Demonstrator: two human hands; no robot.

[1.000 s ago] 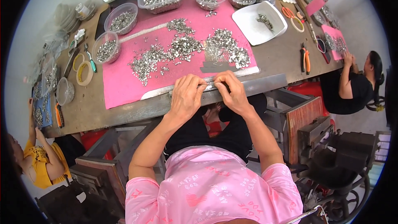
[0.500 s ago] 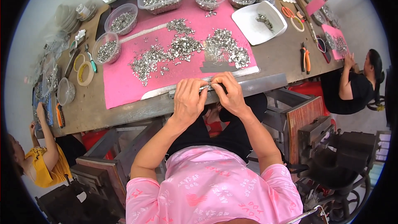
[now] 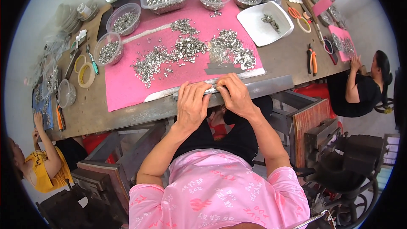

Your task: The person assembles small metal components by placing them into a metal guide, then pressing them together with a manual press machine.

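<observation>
In the head view, both hands meet near the centre of the frame, over the front edge of the table [image 3: 140, 116]. The left hand [image 3: 191, 104] has its fingers curled and drawn close, thumb against index finger, pinching a small silvery piece [image 3: 211, 90]. The right hand [image 3: 235, 96] comes in from the other side, thumb and index tips pressed together on the same piece, its other fingers folded in. The piece lies between the two sets of fingertips; its exact shape is too small to tell. Just beneath the hands a grey metal strip [image 3: 271, 87] runs along the table edge toward centre right.

Above the hands, a pink mat [image 3: 127, 82] carries a heap of loose metal pieces [image 3: 188, 47] at upper centre, and a white tray [image 3: 254, 21] sits at upper right of it.

Compared with one second ago, the fingertips of the two hands have come closer together; then a gap showed between them. Since half a second ago their pose is nearly the same. At lower left, the arms of the co-worker in yellow [image 3: 44, 167] have shifted slightly, while the heap looks unchanged.
</observation>
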